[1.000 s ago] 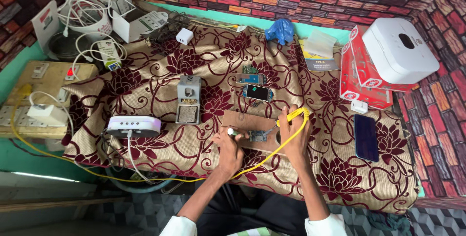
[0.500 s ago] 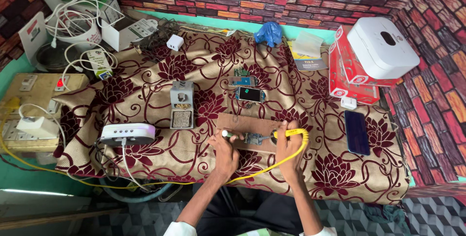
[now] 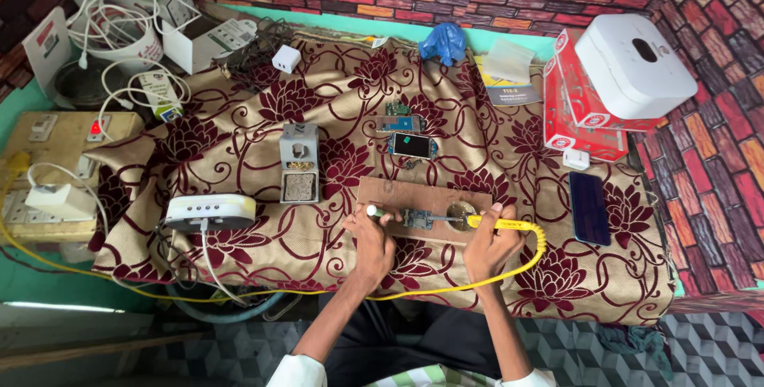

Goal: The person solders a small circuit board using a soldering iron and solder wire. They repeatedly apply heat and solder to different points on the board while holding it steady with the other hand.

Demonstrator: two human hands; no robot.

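Both hands barely shifted: right hand (image 3: pixel 489 245) kept pinching the yellow soldering iron (image 3: pixel 501 225), left hand (image 3: pixel 372 237) gripped tweezers (image 3: pixel 380 213) over the circuit board (image 3: pixel 416 218).

Small green circuit board (image 3: pixel 416 218), lying flat on a brown wooden board (image 3: pixel 422 196) near the front middle of the cloth. Yellow-handled soldering iron (image 3: pixel 500 224), roughly level, tip pointing left at the circuit board's right edge. Thin white-tipped tool (image 3: pixel 376 212) touching its left side.
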